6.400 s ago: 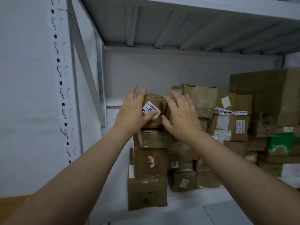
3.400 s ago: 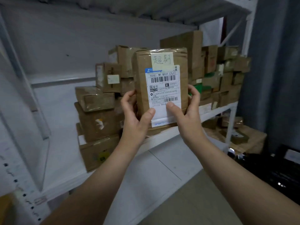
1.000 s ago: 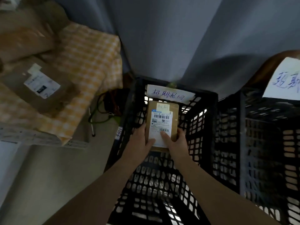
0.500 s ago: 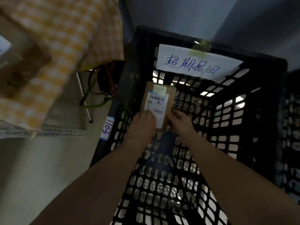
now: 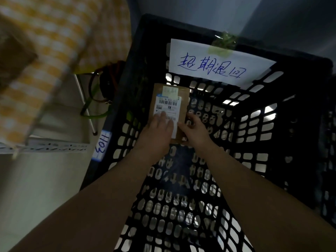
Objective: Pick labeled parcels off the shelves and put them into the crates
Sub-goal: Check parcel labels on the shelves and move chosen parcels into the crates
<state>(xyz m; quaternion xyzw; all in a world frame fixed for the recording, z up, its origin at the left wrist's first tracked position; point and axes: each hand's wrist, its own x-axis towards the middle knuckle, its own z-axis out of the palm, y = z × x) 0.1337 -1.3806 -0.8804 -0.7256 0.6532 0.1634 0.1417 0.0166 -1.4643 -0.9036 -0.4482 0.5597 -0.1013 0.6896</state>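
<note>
Down inside a black crate (image 5: pixel 254 128), both forearms stretched in from the near edge. Left hand (image 5: pixel 157 132) flat on the parcel (image 5: pixel 182 106), fingers (image 5: pixel 162 119) straight and pressed together over the lower half of its white label (image 5: pixel 168 104). Right hand (image 5: pixel 195 130) at the parcel's near right corner, thumb laid on the brown face, other fingers curled round the edge, gripping. Parcel label-up, low by the crate's far left corner; resting on the bottom or not, impossible to tell. Just beyond the fingertips, on the far wall, a white paper sign (image 5: pixel 218 67) with blue handwriting, held by green tape (image 5: pixel 221 50). Left of the left hand, outside the crate, a small sticker (image 5: pixel 102 145) reading 1103, looped cords (image 5: pixel 99 99) and a yellow checked cloth (image 5: pixel 45 42).
</note>
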